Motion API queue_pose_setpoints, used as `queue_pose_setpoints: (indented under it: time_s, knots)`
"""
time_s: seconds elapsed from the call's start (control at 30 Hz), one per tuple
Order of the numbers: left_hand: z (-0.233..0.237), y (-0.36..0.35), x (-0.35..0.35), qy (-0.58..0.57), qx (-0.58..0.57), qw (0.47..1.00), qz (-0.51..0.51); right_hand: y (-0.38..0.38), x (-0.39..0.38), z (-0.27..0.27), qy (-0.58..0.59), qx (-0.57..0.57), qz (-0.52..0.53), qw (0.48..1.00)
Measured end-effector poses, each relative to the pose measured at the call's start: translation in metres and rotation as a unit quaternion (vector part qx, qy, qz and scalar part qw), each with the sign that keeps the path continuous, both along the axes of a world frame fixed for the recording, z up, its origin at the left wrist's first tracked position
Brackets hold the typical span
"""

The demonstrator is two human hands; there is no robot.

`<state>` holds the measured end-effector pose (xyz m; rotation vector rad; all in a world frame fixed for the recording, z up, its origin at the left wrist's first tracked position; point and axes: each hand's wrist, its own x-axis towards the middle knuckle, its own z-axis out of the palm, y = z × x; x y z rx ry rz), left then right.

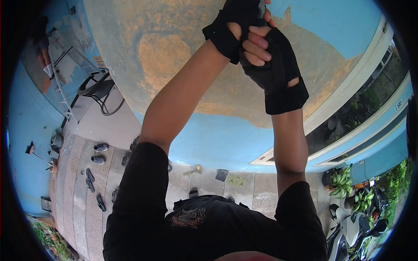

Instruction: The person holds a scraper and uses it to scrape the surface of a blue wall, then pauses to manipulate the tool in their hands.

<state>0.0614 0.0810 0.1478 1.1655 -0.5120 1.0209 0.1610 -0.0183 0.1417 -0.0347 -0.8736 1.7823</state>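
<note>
Both my hands wear black fingerless gloves and are raised together against the upper part of a peeling wall (209, 87). My left hand (246, 17) is closed at the top edge of the view, partly cut off. A small grey piece shows by its fingers, too little of it to name. Just below and to the right, my right hand (272, 56) has its fingers curled tight, touching the left glove. What it grips is hidden. Blue paint surrounds bare grey and orange-brown plaster on the wall.
On the left, a person stands by a ladder (61, 93), near a black chair (98, 87). Shoes and sandals (90, 179) lie on the steps below. A broom (41, 156) leans there. A window (361, 95), potted plants (342, 180) and a motorcycle (350, 228) are at right.
</note>
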Motion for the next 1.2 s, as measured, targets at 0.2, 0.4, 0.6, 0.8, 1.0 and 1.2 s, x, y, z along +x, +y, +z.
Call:
queue_pose_setpoints:
  time_s: [0.2,0.4,0.6,0.8,1.0,1.2]
  knots:
    - [-0.002,-0.001,-0.002,0.067,0.022,0.994,0.081,0.000,0.000,-0.007,-0.016,0.020,-0.008,1.000]
    - [-0.009,0.001,-0.005,0.060,-0.030,0.997,-0.032,0.004,0.005,-0.014,-0.017,0.037,0.006,0.999]
    - [-0.016,0.002,-0.003,0.026,0.006,0.998,-0.054,0.002,0.006,-0.018,0.002,0.051,0.034,0.998]
    - [-0.015,0.003,-0.004,0.038,0.018,0.999,-0.001,0.001,0.003,-0.015,-0.009,0.052,0.023,0.998]
    - [-0.020,0.003,-0.001,0.007,0.002,0.996,-0.086,-0.001,-0.002,-0.012,0.010,0.018,0.009,1.000]
    - [-0.011,0.005,-0.006,0.016,0.049,0.979,-0.197,-0.003,-0.009,-0.012,0.021,0.027,-0.012,0.999]
